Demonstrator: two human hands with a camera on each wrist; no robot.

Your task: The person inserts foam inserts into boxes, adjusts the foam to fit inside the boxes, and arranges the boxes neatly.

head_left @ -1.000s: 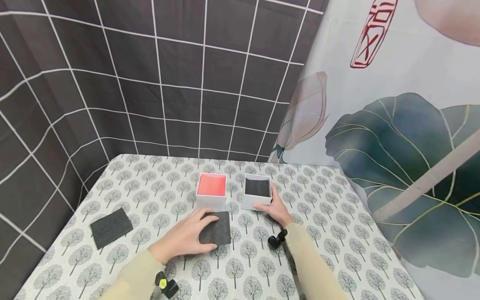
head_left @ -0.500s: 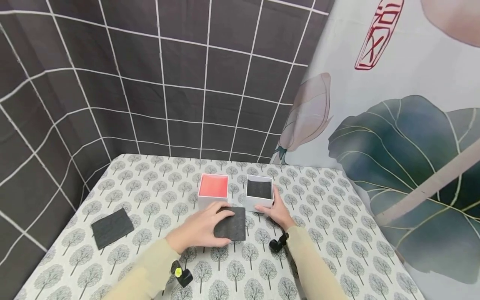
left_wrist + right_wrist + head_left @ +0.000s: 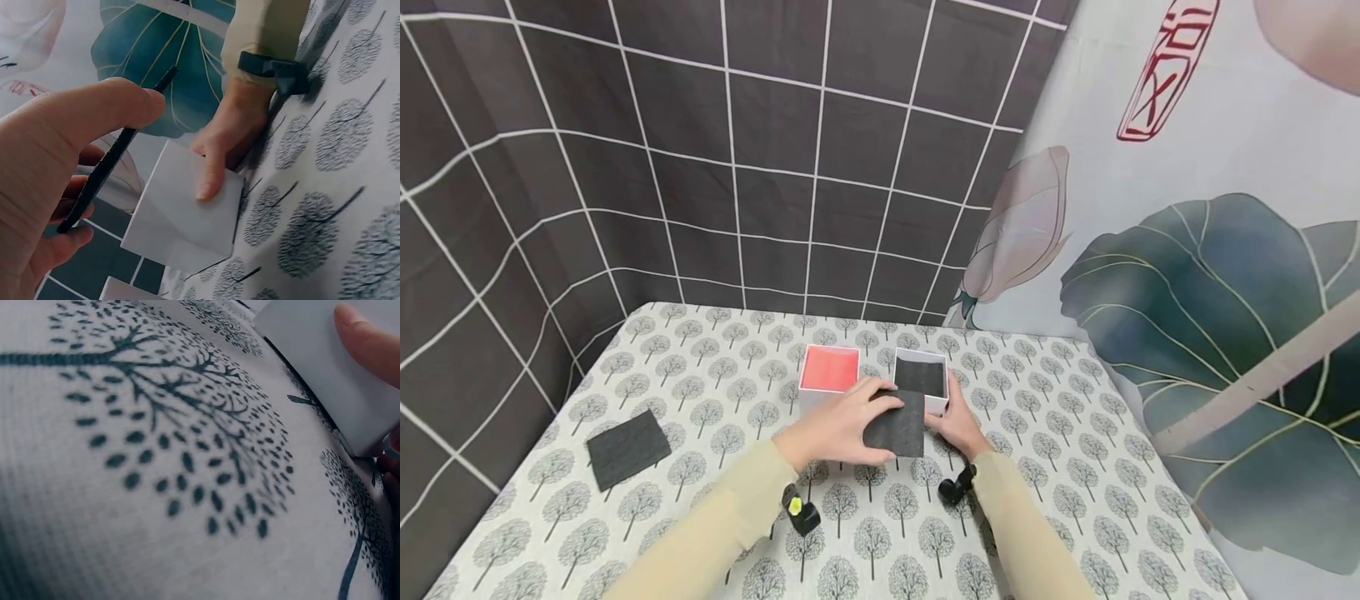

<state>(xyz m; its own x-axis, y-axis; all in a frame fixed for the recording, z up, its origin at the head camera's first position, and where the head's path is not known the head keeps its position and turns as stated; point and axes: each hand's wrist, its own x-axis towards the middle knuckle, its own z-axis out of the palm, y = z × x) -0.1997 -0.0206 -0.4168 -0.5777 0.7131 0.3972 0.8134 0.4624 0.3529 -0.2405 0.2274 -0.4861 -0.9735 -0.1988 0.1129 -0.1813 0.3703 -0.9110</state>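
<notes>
My left hand (image 3: 835, 423) pinches a thin black square sheet (image 3: 904, 429) by its edges, thumb on one side and fingers on the other. The sheet looks thin and rough-edged in the left wrist view, raised apart from the nearby box. My right hand (image 3: 958, 423) grips the side of an open white box (image 3: 181, 212), its thumb against the wall facing me. Black material (image 3: 920, 377) lies inside that box. The sheet hides part of the box front in the head view. Only the thumb (image 3: 369, 347) and a little of the fingers show in the right wrist view.
Left of the gripped box stands another open white box (image 3: 811, 402) with a red inside (image 3: 830, 369). A second black square sheet (image 3: 628, 450) lies at the left of the table. The tree-print tablecloth (image 3: 730, 492) meets a dark grid-patterned curtain (image 3: 767, 200) behind.
My left hand has carried the black sheet right and away from me, from below the red-lined box to in front of the black-filled box. My right hand has kept its grip there.
</notes>
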